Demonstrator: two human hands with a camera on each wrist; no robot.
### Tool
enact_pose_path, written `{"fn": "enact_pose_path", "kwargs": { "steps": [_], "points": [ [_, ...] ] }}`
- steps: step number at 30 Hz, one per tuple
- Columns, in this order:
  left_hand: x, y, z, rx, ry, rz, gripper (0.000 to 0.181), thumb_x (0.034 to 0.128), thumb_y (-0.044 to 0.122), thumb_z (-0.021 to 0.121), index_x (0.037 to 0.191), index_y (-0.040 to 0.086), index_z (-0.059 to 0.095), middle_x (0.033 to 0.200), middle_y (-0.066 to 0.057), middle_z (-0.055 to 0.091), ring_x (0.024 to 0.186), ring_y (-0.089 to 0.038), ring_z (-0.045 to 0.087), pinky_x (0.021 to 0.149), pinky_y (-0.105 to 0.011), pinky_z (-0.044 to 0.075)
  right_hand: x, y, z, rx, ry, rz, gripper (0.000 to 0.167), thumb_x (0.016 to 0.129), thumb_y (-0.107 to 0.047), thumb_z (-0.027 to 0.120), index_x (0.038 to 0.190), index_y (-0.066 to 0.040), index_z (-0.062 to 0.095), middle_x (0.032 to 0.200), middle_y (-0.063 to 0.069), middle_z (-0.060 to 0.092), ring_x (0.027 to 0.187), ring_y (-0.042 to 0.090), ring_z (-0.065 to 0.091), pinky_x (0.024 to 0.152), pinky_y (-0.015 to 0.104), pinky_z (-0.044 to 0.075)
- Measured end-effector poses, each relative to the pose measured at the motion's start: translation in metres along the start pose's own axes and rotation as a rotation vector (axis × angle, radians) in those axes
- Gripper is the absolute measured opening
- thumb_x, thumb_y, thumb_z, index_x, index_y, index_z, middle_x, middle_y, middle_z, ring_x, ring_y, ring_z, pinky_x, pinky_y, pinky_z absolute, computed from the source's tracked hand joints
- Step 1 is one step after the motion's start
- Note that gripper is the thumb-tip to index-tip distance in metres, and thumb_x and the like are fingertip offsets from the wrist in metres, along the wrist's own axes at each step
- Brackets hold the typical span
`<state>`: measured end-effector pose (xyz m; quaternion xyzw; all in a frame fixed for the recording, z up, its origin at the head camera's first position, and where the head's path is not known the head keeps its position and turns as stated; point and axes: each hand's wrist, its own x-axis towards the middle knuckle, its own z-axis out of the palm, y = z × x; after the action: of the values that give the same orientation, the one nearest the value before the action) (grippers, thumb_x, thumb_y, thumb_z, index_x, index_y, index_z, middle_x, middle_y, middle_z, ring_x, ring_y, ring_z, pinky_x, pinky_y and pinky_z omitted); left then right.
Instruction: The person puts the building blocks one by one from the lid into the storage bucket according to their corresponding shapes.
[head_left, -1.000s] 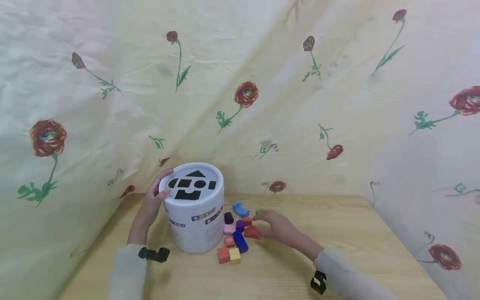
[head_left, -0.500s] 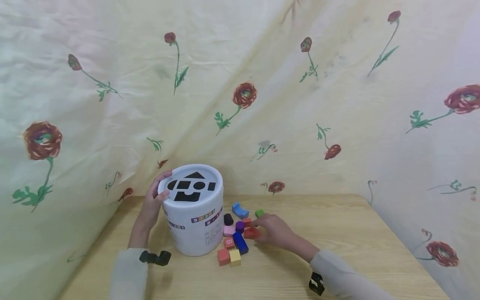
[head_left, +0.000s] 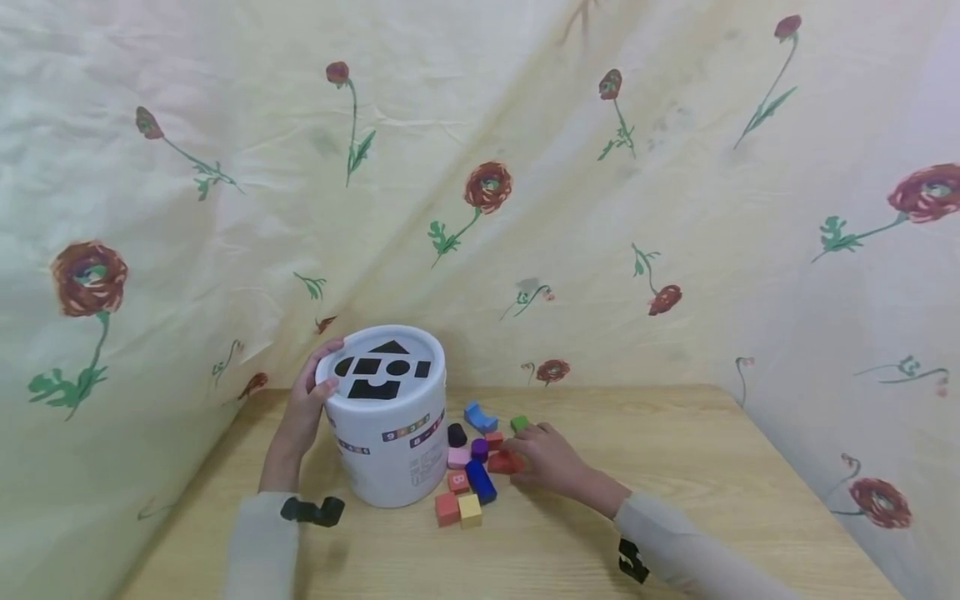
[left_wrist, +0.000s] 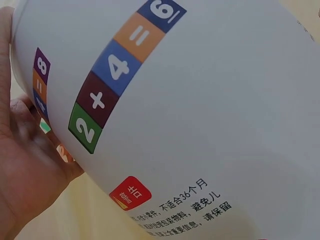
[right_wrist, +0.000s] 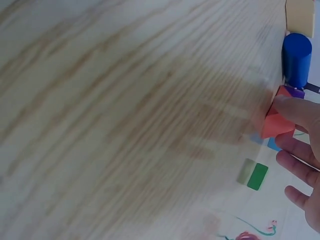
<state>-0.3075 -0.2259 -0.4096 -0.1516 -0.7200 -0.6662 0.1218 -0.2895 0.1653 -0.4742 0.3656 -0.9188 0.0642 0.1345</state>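
Observation:
A white bucket (head_left: 386,454) with shaped holes in its lid stands on the table, and the left hand (head_left: 300,417) grips its rim from the left, thumb over the lid edge. In the left wrist view the palm (left_wrist: 32,165) is beside the bucket's printed wall (left_wrist: 200,115). At the right side of the block group, the right hand (head_left: 561,467) pinches a red triangular block (head_left: 503,462). The right wrist view has the thumb of this hand (right_wrist: 306,145) on the red block (right_wrist: 278,125), which appears to rest on the table.
Close to the bucket's right side lie a light blue arch (head_left: 480,417), a dark blue cylinder (head_left: 481,482), a yellow cube (head_left: 470,511) and several other blocks. A green block (head_left: 519,423) is just behind the right hand. Flowered cloth (head_left: 585,250) hangs behind the wooden table (head_left: 645,417).
The right hand has shifted from beside the green block toward the red triangular block and closed its fingers on it. More of the green block shows. The left hand has stayed on the bucket.

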Motion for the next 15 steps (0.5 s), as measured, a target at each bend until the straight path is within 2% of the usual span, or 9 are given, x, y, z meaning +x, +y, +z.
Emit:
{"fn": "enact_pose_path", "kwargs": {
  "steps": [7, 15],
  "points": [
    [-0.0012, 0.0012, 0.0015, -0.009, 0.013, -0.023, 0.06, 0.0969, 0.017, 0.044, 0.156, 0.015, 0.035, 0.162, -0.006, 0.033, 0.143, -0.03, 0.035, 0.099, -0.01, 0.042, 0.0014, 0.0031, 0.0072, 0.002, 0.01, 0.011, 0.033, 0.078, -0.025, 0.088, 0.107, -0.015, 0.076, 0.098, 0.0, 0.077, 0.09, 0.018, 0.068, 0.089, 0.047, 0.055],
    [0.0014, -0.0029, -0.0006, -0.002, 0.013, -0.031, 0.06, 0.0965, 0.016, 0.046, 0.156, 0.017, 0.035, 0.163, -0.004, 0.032, 0.144, -0.03, 0.035, 0.1, -0.01, 0.043, 0.0063, 0.0017, 0.0058, 0.085, -0.001, 0.054, 0.033, 0.078, -0.02, 0.087, 0.108, -0.014, 0.076, 0.099, 0.002, 0.077, 0.089, 0.019, 0.067, 0.089, 0.049, 0.054]
  ]
}}
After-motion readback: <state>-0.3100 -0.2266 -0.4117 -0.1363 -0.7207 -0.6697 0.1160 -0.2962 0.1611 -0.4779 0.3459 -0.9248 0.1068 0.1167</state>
